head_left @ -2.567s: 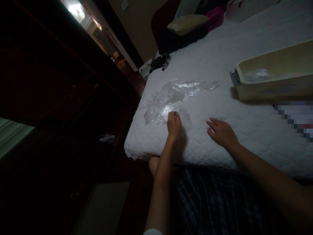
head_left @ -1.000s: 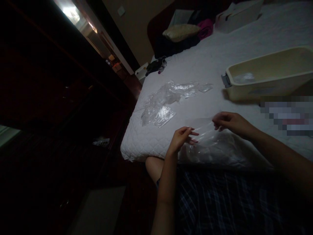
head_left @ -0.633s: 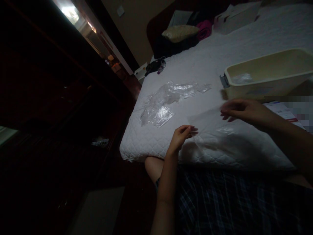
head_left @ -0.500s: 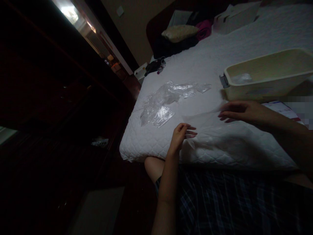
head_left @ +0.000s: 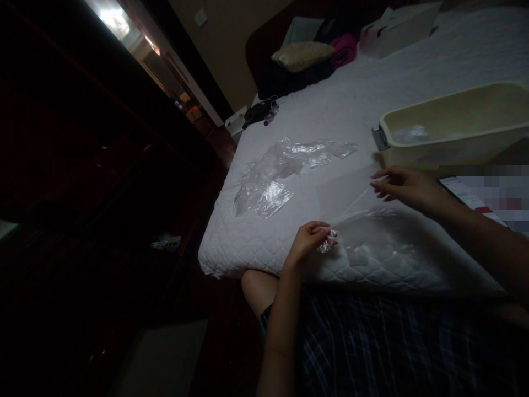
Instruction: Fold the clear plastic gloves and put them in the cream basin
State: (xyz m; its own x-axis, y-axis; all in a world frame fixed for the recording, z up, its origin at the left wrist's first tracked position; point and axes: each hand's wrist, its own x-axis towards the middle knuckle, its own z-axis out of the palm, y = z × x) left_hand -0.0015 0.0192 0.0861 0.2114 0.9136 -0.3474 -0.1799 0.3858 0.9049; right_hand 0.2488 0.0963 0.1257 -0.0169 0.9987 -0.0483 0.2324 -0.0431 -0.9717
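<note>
My left hand (head_left: 314, 238) pinches a gathered end of a clear plastic bag (head_left: 376, 237) above the front edge of the bed. The crumpled film shines between thumb and fingers. My right hand (head_left: 400, 186) is bent over the bag's far side, fingertips close together. A thin taut edge of film runs up to these fingertips, so they appear to grip it; the exact contact is faint in the dim light. Beyond my left hand, more flattened clear plastic bags (head_left: 275, 198) lie spread on the white quilted bed (head_left: 235, 245).
A cream plastic bin (head_left: 446, 149) with a grey latch stands at the right, some clear plastic inside. A phone (head_left: 467, 196), partly blurred out, lies below it. Farther back are a white box (head_left: 397, 33), a pillow (head_left: 303, 56) and a pink roll of cloth (head_left: 344, 51).
My left hand has moved slightly down and right, and film is now bunched in its fingers. The bag's edge has been drawn into a taut line between my hands.
</note>
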